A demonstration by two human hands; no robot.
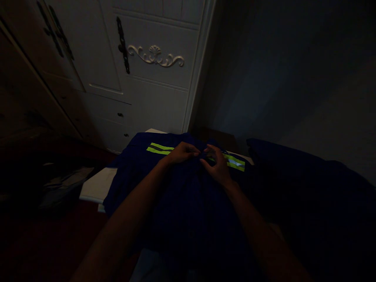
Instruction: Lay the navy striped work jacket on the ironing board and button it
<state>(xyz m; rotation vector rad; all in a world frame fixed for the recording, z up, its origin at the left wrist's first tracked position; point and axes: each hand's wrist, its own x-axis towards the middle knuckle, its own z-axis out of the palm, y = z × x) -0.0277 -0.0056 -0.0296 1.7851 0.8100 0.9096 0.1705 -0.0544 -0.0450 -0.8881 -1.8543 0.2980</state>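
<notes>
A dark blue work jacket [182,203] with yellow-green reflective strips lies spread in front of me, its front facing up. My left hand [182,152] is closed at the middle of the chest, thumb and fingertips pinching the cloth along the front opening. Just to its right, my right hand [217,162] curls its thumb and forefinger around the same part of the cloth. One reflective strip [158,149] shows left of my hands, another [236,162] right of them. Darkness and my fingers hide any button or fastener there.
Under the jacket, a pale board or table edge [98,185] sticks out on the left. More dark blue cloth [293,164] is heaped at the right. A white cabinet [158,94] with dark handles stands behind. Dim, unclear items [64,180] lie on the left over a dark red floor.
</notes>
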